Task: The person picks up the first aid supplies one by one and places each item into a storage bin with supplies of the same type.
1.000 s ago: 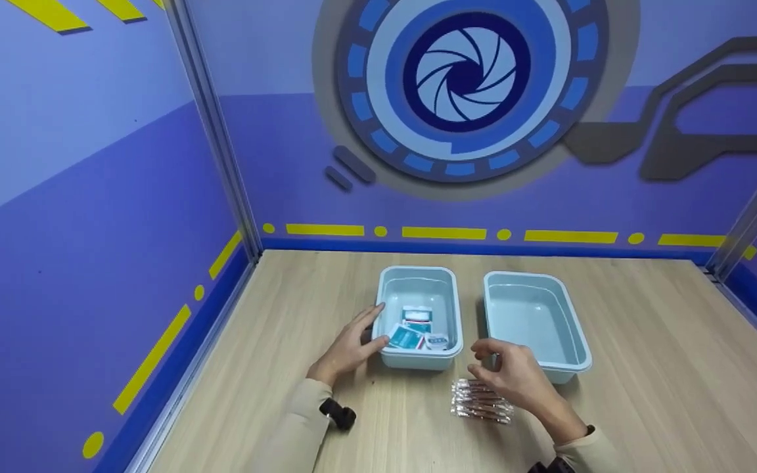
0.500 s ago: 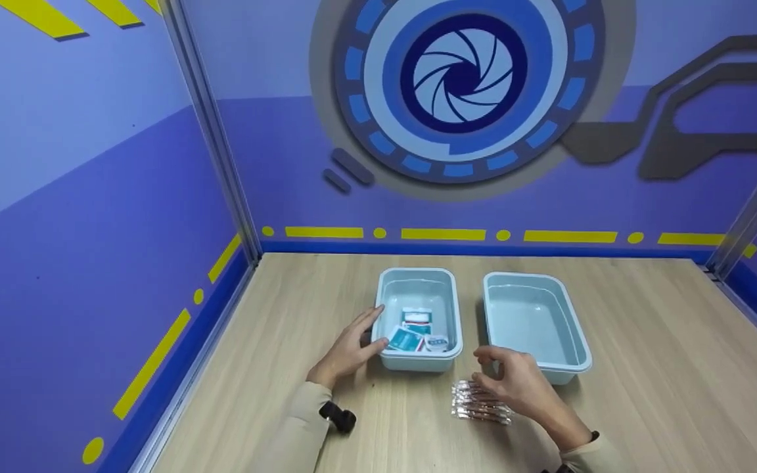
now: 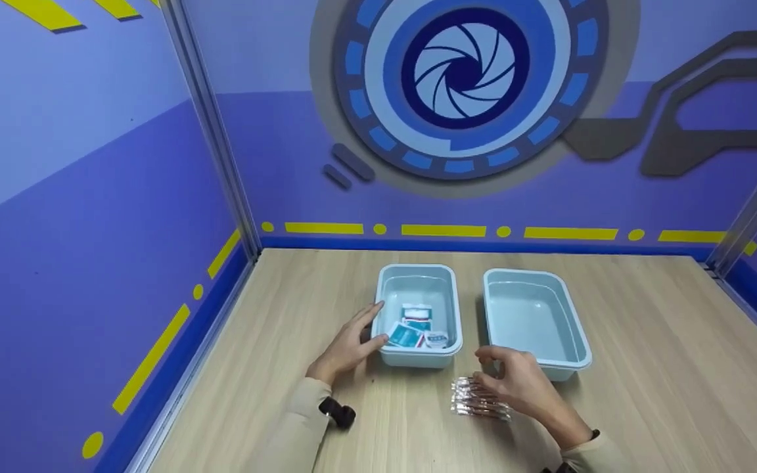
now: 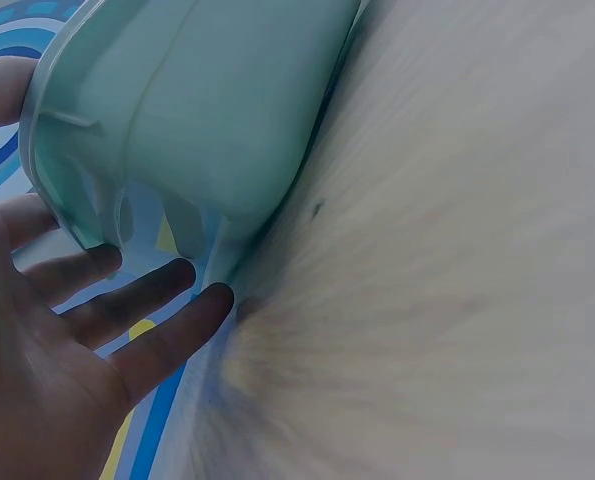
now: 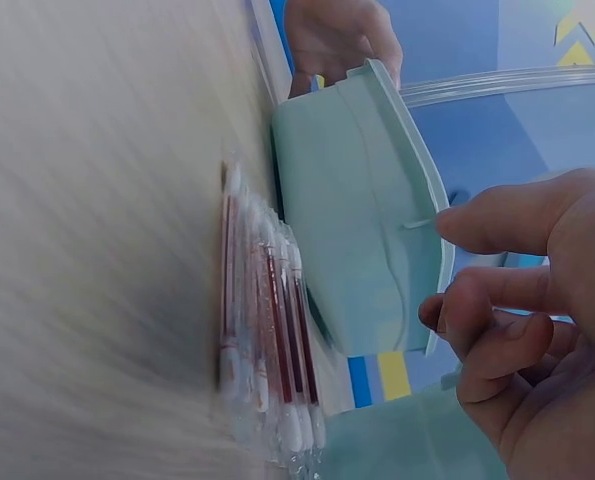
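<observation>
My left hand [image 3: 345, 349] rests against the left side of a light blue plastic bin [image 3: 418, 361], its thumb and fingers spread at the rim. Several teal and white packets [image 3: 407, 335] lie inside that bin, towards its near end. On the table in front of the bins is a row of cotton swabs [image 5: 277, 320] in clear wrappers, with reddish-brown stems and white tips. Over the right end of this row hovers my right hand [image 3: 516, 381], fingers loosely bent and holding nothing. It hides part of the swabs and the near left corner of a second light blue bin [image 3: 533, 315].
Both bins stand side by side on the wooden table [image 3: 313, 289], a narrow gap between them. Behind rises a blue and purple printed wall [image 3: 273, 164]. A metal post [image 3: 214, 131] marks the corner with the left wall.
My right hand has shifted very slightly to the right over the swabs. The left hand, bins, packets and swabs stay where they were.
</observation>
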Available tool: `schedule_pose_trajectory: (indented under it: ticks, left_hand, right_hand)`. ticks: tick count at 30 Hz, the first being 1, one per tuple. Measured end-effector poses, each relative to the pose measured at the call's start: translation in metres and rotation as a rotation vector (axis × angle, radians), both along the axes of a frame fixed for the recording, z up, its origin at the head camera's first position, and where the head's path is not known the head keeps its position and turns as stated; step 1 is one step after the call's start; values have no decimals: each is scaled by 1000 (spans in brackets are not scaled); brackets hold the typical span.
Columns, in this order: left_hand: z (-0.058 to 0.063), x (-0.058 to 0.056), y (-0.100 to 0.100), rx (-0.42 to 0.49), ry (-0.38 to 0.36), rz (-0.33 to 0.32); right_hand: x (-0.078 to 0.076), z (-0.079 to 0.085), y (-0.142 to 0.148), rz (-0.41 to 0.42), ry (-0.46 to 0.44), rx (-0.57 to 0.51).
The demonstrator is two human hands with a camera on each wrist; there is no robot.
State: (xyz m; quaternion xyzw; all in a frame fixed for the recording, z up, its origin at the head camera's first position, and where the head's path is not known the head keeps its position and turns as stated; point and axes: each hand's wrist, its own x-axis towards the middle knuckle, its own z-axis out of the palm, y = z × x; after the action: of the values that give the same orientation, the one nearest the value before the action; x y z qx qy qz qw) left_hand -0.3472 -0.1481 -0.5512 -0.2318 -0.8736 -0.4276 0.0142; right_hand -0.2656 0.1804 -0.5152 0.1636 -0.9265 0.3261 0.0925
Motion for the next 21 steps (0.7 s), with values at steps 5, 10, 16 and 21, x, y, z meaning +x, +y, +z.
schedule_pose_trajectory:
  ticks: [5,10,16,21]
  left_hand:
    - [2,0,0,6,-2,3]
    - [3,0,0,-7,-3,15]
    - [3,1,-1,1,15,-2]
    - [0,1,-1,4,15,-7]
  right_hand:
    - [-1,-2,0,19,-12,5]
    - [-1,-3,0,25,-10,27]
    - [1,-8,0,33,-24,23]
    - [2,-12,-2,42,-30,25]
